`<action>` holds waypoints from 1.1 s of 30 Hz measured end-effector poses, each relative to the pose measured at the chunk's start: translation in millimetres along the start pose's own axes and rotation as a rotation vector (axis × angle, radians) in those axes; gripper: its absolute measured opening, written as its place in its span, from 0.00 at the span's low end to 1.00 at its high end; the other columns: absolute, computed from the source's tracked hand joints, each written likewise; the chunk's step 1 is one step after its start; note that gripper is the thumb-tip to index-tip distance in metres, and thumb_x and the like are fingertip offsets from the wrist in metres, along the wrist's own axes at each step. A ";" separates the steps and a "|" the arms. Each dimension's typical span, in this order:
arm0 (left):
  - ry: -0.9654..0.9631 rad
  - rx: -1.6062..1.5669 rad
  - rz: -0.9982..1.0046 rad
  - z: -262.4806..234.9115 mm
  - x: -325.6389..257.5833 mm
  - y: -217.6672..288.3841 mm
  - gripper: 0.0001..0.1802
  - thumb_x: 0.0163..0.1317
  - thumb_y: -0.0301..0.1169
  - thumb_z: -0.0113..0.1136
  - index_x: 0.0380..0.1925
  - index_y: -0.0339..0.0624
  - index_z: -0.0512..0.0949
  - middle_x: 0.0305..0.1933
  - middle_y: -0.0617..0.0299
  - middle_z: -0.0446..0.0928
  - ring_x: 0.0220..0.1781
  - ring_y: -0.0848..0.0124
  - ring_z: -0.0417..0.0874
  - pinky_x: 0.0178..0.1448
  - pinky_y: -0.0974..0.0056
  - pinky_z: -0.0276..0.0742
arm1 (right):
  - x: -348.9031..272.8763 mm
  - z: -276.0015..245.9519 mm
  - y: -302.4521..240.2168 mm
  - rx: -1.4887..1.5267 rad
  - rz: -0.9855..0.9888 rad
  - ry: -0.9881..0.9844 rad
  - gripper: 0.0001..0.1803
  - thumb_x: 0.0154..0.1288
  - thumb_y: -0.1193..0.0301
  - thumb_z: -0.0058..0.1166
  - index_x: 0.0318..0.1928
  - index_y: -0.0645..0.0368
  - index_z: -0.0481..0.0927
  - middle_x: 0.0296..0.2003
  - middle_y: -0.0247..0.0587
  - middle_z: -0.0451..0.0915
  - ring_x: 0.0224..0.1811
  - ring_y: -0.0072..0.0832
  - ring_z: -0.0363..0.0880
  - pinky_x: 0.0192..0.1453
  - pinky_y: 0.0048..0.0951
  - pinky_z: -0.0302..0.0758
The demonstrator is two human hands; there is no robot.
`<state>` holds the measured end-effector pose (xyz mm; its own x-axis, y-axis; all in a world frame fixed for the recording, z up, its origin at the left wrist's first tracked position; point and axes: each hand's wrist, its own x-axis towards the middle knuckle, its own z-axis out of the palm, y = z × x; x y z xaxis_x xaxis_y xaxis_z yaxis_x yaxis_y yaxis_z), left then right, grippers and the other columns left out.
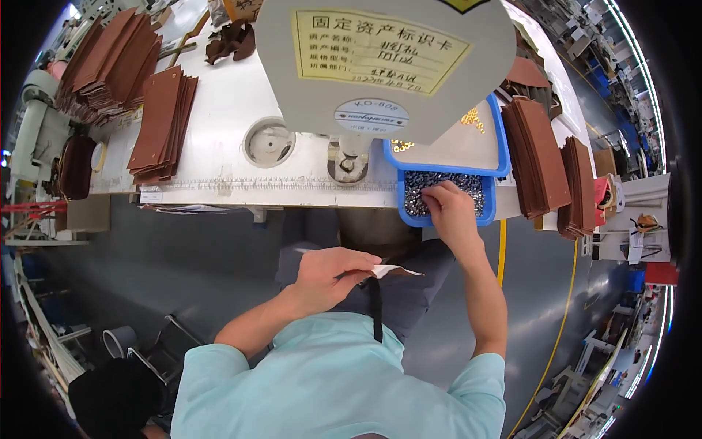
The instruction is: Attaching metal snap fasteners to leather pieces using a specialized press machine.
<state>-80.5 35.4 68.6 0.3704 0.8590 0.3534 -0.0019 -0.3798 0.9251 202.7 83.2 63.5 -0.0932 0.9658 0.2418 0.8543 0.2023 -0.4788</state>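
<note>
My left hand [329, 276] is closed in front of my body, below the table edge. Between its thumb and fingers it pinches a thin leather piece [398, 271], pale on one face and brown along the edge. My right hand [452, 212] reaches into a small blue bin [401, 201] at the table's front edge. Small silvery metal fasteners [431, 181] fill that bin. The right fingertips are pressed together among them, and whatever they hold is too small to make out. Behind the bin sits a larger blue tray [504, 139] with some gold-coloured eyelets [473, 119].
A large pale machine head [314, 102] overhangs the white table [219, 192], above a round metal post [348, 164]. Stacks of brown leather pieces lie left [164, 121] and right [537, 154]. A round recess [269, 142] is set in the tabletop.
</note>
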 end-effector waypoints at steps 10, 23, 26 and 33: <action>-0.042 0.100 0.369 -1.7 4.8 -0.4 0.17 0.42 0.12 0.73 0.34 0.40 0.85 0.37 0.57 0.86 0.38 0.62 0.91 0.38 0.63 0.90 | -25.6 -29.2 -22.0 0.499 0.291 -0.026 0.05 0.64 0.79 0.67 0.41 0.64 0.88 0.36 0.39 0.87 0.32 0.28 0.85 0.37 0.28 0.80; -0.153 0.183 0.659 6.2 3.9 -1.1 0.12 0.43 0.21 0.72 0.31 0.42 0.86 0.36 0.62 0.81 0.35 0.64 0.89 0.31 0.67 0.84 | -57.3 -40.0 -72.3 1.275 0.646 -0.915 0.05 0.67 0.77 0.68 0.42 0.64 0.89 0.36 0.34 0.87 0.37 0.15 0.81 0.40 0.18 0.76; -0.164 0.197 0.674 5.9 3.3 0.5 0.12 0.44 0.19 0.72 0.31 0.43 0.87 0.37 0.62 0.81 0.36 0.64 0.89 0.30 0.68 0.83 | -58.3 -34.7 -72.1 1.351 0.664 -0.919 0.05 0.66 0.77 0.69 0.41 0.64 0.89 0.36 0.34 0.88 0.36 0.16 0.81 0.41 0.20 0.76; -0.163 0.223 0.672 5.1 5.4 3.1 0.11 0.44 0.21 0.73 0.31 0.43 0.86 0.36 0.63 0.81 0.36 0.65 0.89 0.30 0.68 0.83 | -61.2 -32.9 -68.8 1.448 0.728 -0.930 0.05 0.64 0.78 0.69 0.40 0.64 0.89 0.35 0.35 0.88 0.37 0.17 0.83 0.43 0.21 0.77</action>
<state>-73.8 37.1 72.6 0.4897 0.3598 0.7942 -0.0953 -0.8834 0.4589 166.5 4.9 109.4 -0.5960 0.5815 -0.5537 -0.1465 -0.7568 -0.6371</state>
